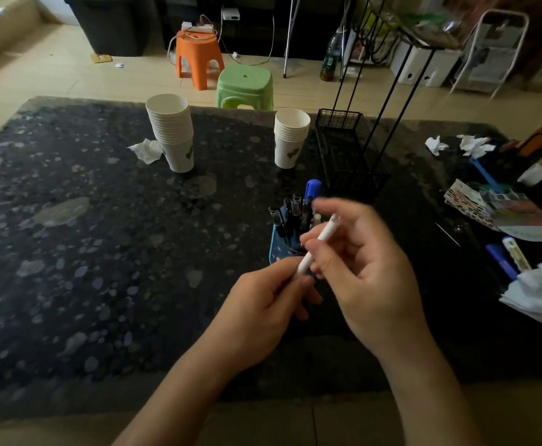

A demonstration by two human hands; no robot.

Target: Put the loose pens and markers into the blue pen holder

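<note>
A white pen (316,246) slants between both hands just in front of the blue pen holder (279,244). My left hand (263,304) pinches its lower end, and my right hand (366,268) grips its middle, with the fingers blurred. The holder stands on the dark table and carries several dark pens and a blue marker (312,188) upright. My hands hide its right side. Two loose markers, one blue (501,260) and one white (517,254), lie at the table's right edge.
Two stacks of paper cups (171,130) (290,136) stand at the back, next to a black wire basket (350,152). Crumpled tissues (536,294) and printed cards (501,209) clutter the right side. Orange and green stools stand beyond the table (102,252).
</note>
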